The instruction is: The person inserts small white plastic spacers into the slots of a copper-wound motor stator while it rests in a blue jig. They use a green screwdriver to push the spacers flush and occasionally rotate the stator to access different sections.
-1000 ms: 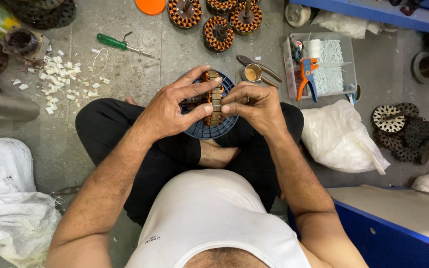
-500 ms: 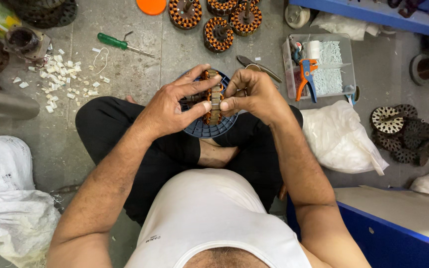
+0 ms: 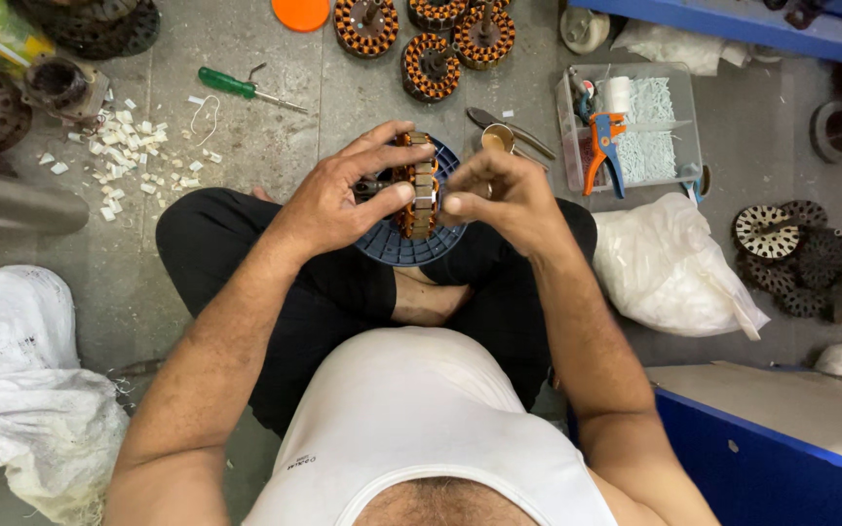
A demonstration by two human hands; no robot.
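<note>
I sit cross-legged on the floor. My left hand (image 3: 343, 190) grips a round motor stator with copper windings (image 3: 417, 190), held on edge above a blue round disc (image 3: 411, 245) that rests on my lap. My right hand (image 3: 504, 195) is at the stator's right side, thumb and fingertips pinched against its metal edge. Whether the right fingers hold a small piece is hidden.
Three wound stators (image 3: 431, 66) lie ahead, beside an orange lid (image 3: 300, 12). A green screwdriver (image 3: 236, 86) and white scraps (image 3: 129, 146) lie left. A clear tray with pliers (image 3: 626, 127), a small cup (image 3: 497, 138), white bags (image 3: 669, 268), dark rotor discs (image 3: 801, 255) and a blue bench (image 3: 772, 458) stand right.
My right hand has shifted slightly along the stator's right edge and its fingers have pinched closer. The left hand keeps its hold.
</note>
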